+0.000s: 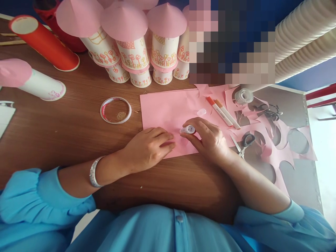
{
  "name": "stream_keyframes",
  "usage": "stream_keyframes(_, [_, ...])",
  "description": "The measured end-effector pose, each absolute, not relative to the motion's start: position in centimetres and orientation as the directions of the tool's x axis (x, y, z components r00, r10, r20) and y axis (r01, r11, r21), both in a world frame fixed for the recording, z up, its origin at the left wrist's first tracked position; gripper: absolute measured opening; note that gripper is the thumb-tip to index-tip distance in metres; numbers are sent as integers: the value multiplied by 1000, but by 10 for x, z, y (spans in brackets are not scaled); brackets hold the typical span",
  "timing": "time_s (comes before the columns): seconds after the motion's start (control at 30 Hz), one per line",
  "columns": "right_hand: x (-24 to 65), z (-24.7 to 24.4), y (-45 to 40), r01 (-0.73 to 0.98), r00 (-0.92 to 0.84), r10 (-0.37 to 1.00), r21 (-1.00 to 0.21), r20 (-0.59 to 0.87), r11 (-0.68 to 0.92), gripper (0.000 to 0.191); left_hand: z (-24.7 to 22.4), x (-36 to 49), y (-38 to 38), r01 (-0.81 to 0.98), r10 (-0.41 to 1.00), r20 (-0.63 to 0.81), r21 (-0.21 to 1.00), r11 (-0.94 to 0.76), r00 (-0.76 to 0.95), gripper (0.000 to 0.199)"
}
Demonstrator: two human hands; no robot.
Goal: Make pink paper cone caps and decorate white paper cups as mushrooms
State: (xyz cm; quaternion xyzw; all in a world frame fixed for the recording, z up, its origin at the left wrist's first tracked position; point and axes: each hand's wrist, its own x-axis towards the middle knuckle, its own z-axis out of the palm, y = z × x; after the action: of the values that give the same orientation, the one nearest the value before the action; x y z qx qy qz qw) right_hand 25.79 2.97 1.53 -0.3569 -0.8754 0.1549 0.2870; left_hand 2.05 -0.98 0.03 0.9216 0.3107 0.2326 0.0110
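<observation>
My right hand [210, 138] pinches a small white glue stick [188, 130] between thumb and fingers, its round end turned toward me. A pink paper sheet [164, 108] lies flat under both hands. My left hand [149, 148] rests on the sheet's lower left part, fingers stretched out and a little apart. A small translucent cap [202, 112] lies on the paper above the glue stick. To the right, an orange-capped marker [219, 111] and a brown-capped marker [228, 114] lie side by side.
Scissors [243, 144] lie right of my right hand among cut pink paper scraps [278, 154]. A tape ring [116, 110] sits on the table's left. Behind stand paper-cup towers [133, 52] with pink cone roofs, a red tube [44, 42] and stacked cups [307, 31].
</observation>
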Motion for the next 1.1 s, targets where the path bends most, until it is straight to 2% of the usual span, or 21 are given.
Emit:
stream_keyframes(0.33, [266,15,33,565,-571,714,-437,406,700,5,2,20,-10,562,569,403,150,-813,717,14])
stream_keyframes(0.53, [269,29,29,620,-386,771,-477,506,623,7,3,20,-9,547,557,402,152,-823,726,14])
stream_keyframes(0.63, [260,27,25,554,-458,756,-515,468,655,8,4,21,-9,555,557,389,130,-822,733,14])
stream_keyframes(0.77, [249,14,25,470,-569,682,-499,459,728,4,6,22,-10,573,570,377,117,-811,730,16])
stream_keyframes(1.1, [254,13,35,519,-574,687,-451,446,727,7,7,22,-10,575,569,358,102,-812,740,14])
